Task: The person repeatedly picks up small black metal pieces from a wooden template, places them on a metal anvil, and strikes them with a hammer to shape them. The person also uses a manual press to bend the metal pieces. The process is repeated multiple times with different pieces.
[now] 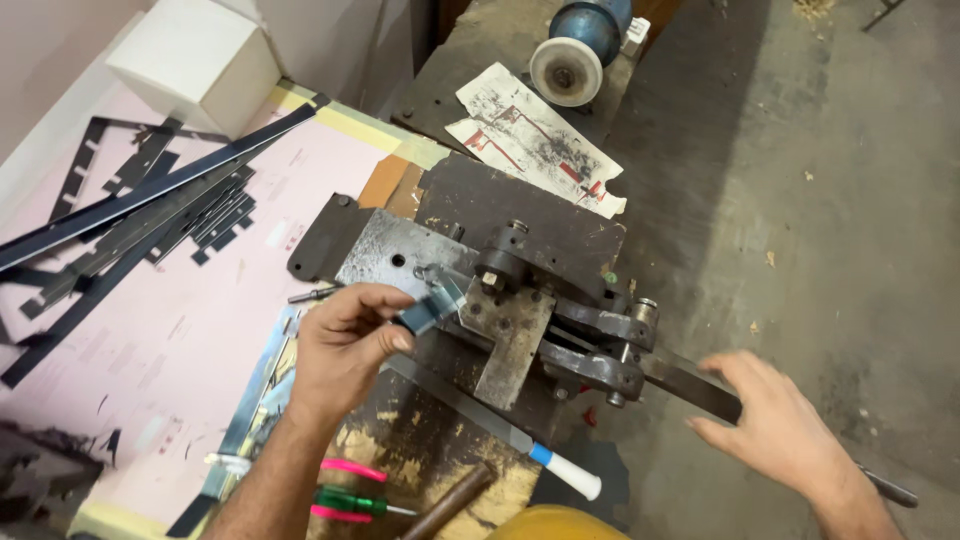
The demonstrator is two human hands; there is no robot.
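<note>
My left hand (345,345) pinches a short strip of dark metal (428,310) and holds its end against the jaws of a heavy steel lever press (520,300) bolted to the bench. My right hand (775,425) hovers with fingers spread over the press's long flat handle (700,388), just touching or barely above it. The handle runs out to the lower right, past my wrist.
Long dark metal strips (150,195) and notched offcuts lie on a pink sheet (170,340) at the left, beside a white box (195,60). A bench grinder (575,50) stands at the back. A white-handled file (520,440), screwdrivers (355,495) and a wooden handle (450,505) lie near me.
</note>
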